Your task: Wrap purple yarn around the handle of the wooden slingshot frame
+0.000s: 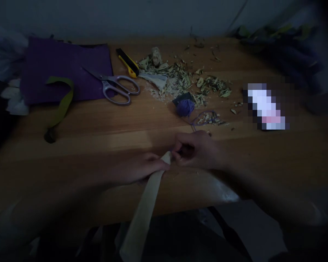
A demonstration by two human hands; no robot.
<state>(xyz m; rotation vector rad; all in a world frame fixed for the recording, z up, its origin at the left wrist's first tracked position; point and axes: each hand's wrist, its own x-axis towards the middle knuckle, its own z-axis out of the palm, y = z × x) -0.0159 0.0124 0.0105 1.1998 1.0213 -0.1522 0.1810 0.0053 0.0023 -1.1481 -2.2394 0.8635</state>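
Note:
A long pale strip (144,209), like a flat peeled stick, runs from the lower middle of the view up to the front of the wooden table (98,134). My left hand (138,169) is wrapped around its upper part. My right hand (198,149) pinches the strip's top end with curled fingertips. A thin purple thread loop (205,118) lies just beyond my right hand, next to a small purple thread ball (185,107).
Scissors (117,87) and a yellow utility knife (128,62) lie at the back middle, beside a pile of plant shavings (180,78). A purple cloth (68,69) and a green strap (60,105) are at the left. A blurred-out object (266,105) sits at the right.

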